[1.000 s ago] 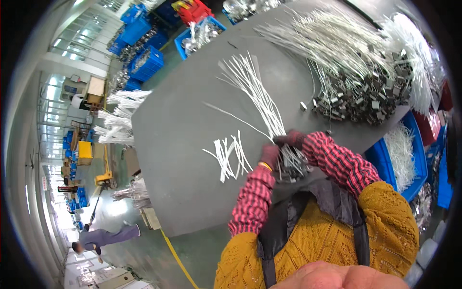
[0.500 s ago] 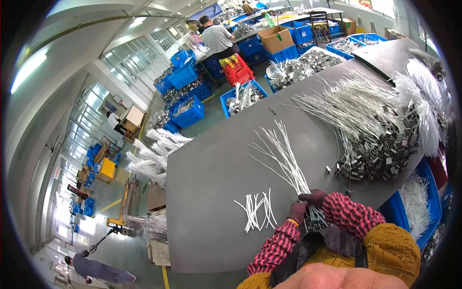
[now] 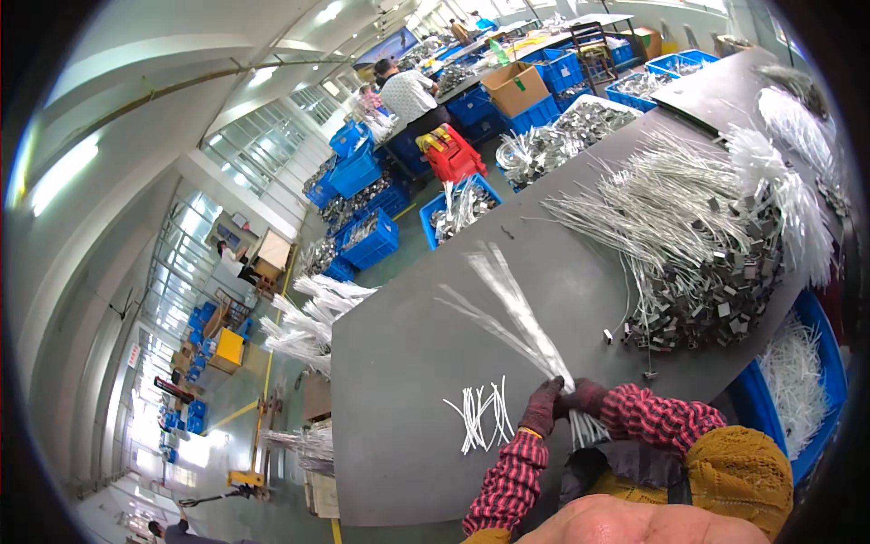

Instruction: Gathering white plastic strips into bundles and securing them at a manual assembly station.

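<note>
At the near edge of the grey table, my gloved left hand and gloved right hand are side by side, both closed around a bundle of long, thin white strands. The strands fan out away from me over the table and are blurred by motion. Their lower ends stick out below my hands, near my lap. Just left of my left hand lies a small group of short white strips. Further right is a big pile of similar strands with dark blocks at their near ends.
A blue bin of white strips stands at my right. Bundles of white strands sit beyond the table's left edge. A red stool, stacked blue bins and a seated person are farther off. A yellow pallet jack is at left.
The bundle has swung leftward and now blurs. My hands have moved slightly left and closer together on it. The view has shifted a little; the person at lower left is now mostly out of view.
</note>
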A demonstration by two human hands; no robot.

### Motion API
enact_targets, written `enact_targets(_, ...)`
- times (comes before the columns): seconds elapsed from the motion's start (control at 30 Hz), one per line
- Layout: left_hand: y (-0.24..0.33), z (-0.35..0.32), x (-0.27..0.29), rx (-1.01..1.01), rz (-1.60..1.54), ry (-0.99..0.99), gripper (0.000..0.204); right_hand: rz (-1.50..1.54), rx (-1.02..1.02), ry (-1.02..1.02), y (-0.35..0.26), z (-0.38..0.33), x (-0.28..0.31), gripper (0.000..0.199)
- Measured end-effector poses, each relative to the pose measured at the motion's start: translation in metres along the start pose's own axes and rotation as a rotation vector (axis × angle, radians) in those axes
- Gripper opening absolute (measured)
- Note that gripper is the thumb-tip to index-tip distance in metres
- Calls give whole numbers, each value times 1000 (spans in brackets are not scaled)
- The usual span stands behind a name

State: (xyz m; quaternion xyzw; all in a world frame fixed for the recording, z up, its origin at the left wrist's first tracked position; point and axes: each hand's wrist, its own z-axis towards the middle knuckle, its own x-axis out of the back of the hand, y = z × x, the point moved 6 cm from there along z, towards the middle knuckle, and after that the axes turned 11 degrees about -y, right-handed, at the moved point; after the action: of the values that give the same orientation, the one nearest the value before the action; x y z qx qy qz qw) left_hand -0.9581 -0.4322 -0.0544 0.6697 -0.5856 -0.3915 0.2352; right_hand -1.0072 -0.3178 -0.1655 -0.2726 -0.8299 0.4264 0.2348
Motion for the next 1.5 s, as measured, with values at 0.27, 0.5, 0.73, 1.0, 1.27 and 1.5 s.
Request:
enact_targets(0.27,221,-131,-49,-952,-360,-52,66,-411,398,-30,-202,-166,25,55)
enact_targets(0.5,259,-224,-132,-1222,12,120,88,-631,682,-72,-278,-248,77,73)
enact_targets(0.73,207,-158,-165,-1047,89,170,73,-451,836,62,-236,-171,60,64)
enact_targets(1.0,263,-185,-185,-1200,170,311,50,-318,917,-41,-262,-175,87,69)
enact_targets(1.27,261,-196,-197,-1082,1,356,23,167,845,-203,-261,-186,80,67)
enact_targets(1.5,236,-178,-174,-1034,217,402,29,-318,585,-428,-244,-186,69,64)
